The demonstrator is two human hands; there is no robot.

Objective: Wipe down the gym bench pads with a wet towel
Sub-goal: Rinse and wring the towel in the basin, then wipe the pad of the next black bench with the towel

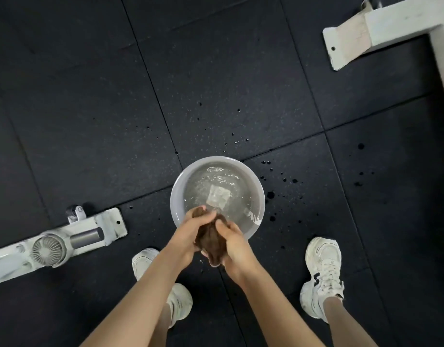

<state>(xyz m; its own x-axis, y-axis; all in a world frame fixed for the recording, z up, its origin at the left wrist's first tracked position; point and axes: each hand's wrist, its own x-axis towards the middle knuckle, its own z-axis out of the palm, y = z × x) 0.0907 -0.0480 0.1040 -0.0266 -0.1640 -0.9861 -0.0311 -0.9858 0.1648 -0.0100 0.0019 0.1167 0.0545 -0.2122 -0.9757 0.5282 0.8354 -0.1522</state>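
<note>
A brown wet towel (208,240) is bunched into a roll between both hands, above the near rim of a grey basin (177,194) of rippling water on the floor. My left hand (188,234) grips the towel's left side and my right hand (234,242) grips its right side. The towel's lower end pokes out below my palms. No bench pad is in view.
Black rubber floor tiles carry water drops around the basin. A white bench foot with a small wheel (75,234) lies at the left. Another white frame base (381,31) sits at the top right. My white shoes (322,276) stand on either side below the basin.
</note>
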